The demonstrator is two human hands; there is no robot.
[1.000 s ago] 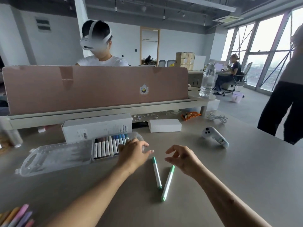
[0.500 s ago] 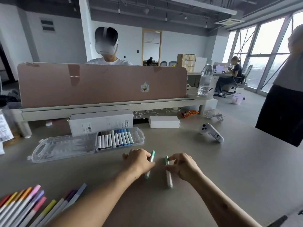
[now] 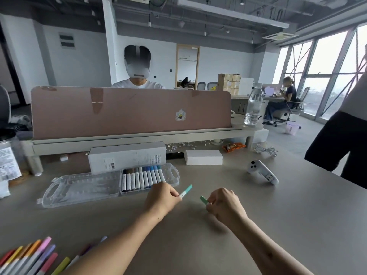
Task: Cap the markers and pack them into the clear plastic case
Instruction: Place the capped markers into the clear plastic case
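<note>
A: What are the fingers doing?

B: Both sets are curled tight. The left hand [image 3: 160, 197] pinches the teal marker [image 3: 186, 191] by its white barrel, between the thumb and the front fingers. The teal end sticks out, tilted up and to the right.

A: And the right hand [image 3: 224, 203]?

B: It is clenched round the green marker [image 3: 204, 200]. Only the short green end shows, and it points left toward the other marker. The rest is buried in the fist, so I cannot tell how that end is capped.

A: Do the two markers touch?

B: No, the tips face each other with a gap between them, above the table [image 3: 258, 225].

A: Where is the case [image 3: 79, 187]?

B: It lies open flat on the table, just beyond the left hand. The lid half is spread out to the left. The tray half on the right holds a row of packed markers [image 3: 142, 178], side by side with white barrels toward us. Their caps run from dark at the left to blue at the right. The left knuckles sit just in front of the tray's near right corner.

A: Any more?

B: Loose markers [image 3: 29, 255] lie at the near left edge, pink, orange, purple and yellow among them.
</note>
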